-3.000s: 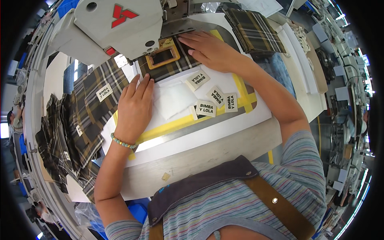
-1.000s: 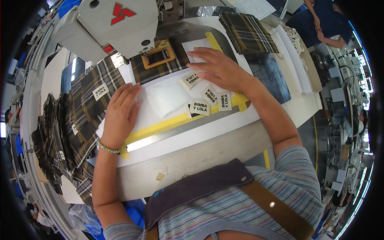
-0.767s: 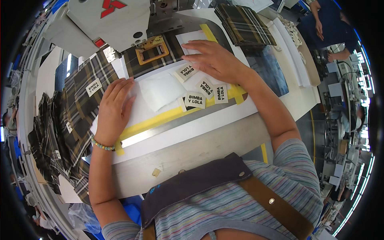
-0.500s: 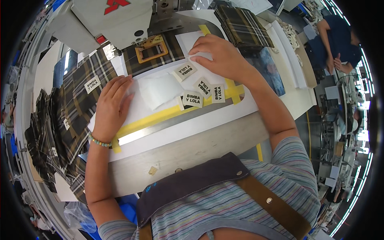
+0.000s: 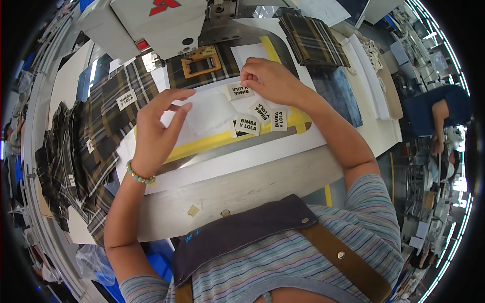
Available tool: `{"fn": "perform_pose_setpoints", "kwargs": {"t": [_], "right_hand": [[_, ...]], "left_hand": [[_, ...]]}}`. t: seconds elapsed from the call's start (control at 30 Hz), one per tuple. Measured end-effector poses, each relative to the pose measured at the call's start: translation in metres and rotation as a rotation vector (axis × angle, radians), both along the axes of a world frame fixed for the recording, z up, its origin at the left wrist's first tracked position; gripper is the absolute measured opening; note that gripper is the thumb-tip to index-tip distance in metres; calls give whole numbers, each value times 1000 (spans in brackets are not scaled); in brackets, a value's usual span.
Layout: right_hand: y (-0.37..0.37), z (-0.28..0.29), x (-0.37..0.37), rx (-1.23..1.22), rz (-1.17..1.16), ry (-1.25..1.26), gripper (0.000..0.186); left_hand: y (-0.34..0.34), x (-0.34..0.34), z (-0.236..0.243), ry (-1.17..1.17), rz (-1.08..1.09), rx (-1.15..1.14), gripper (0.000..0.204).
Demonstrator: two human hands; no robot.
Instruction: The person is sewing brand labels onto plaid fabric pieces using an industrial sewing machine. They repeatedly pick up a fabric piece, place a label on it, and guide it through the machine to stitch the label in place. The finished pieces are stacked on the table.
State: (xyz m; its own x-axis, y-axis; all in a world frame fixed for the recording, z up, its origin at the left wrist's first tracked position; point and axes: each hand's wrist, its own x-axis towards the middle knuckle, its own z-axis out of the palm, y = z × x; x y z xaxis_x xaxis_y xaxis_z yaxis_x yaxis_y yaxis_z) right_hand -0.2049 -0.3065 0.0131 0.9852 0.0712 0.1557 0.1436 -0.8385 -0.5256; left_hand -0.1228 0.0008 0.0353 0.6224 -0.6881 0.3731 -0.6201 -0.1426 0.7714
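My left hand [image 5: 159,126] hovers over the left part of a thin white sheet [image 5: 209,112], thumb and forefinger spread with nothing between them. With fingertips pinched together, my right hand [image 5: 270,81] grips the upper edge of a cream label [image 5: 239,92] with dark lettering. Several more such labels lie just nearer to me, among them a tilted label [image 5: 260,112] and a flat label [image 5: 247,125]. Beyond the hands, a yellow frame clamp [image 5: 201,62] sits on dark plaid fabric [image 5: 174,73] beneath the sewing machine head [image 5: 159,28].
Plaid fabric pieces [image 5: 108,116] with labels on them drape over the left side. A folded plaid stack [image 5: 316,40] stands at the far right, beside a white box [image 5: 371,76]. Yellow tape [image 5: 212,143] edges the work plate. Another person [image 5: 439,111] is off to the right.
My right hand has come down onto the upper label, which has turned slightly. My left hand has lifted and moved rightward over the white sheet, its thumb and forefinger spreading.
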Motion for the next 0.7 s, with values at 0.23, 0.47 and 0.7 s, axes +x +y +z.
{"fn": "perform_pose_setpoints", "kwargs": {"t": [0.23, 0.47, 0.7], "right_hand": [[5, 8, -1, 39, -49, -13, 16], [31, 27, 9, 594, -113, -118, 16], [48, 9, -1, 643, 14, -227, 19]], "left_hand": [[-50, -5, -6, 229, 3, 34, 26], [-58, -6, -21, 425, 39, -224, 39], [-51, -2, -22, 376, 66, -226, 48]]}}
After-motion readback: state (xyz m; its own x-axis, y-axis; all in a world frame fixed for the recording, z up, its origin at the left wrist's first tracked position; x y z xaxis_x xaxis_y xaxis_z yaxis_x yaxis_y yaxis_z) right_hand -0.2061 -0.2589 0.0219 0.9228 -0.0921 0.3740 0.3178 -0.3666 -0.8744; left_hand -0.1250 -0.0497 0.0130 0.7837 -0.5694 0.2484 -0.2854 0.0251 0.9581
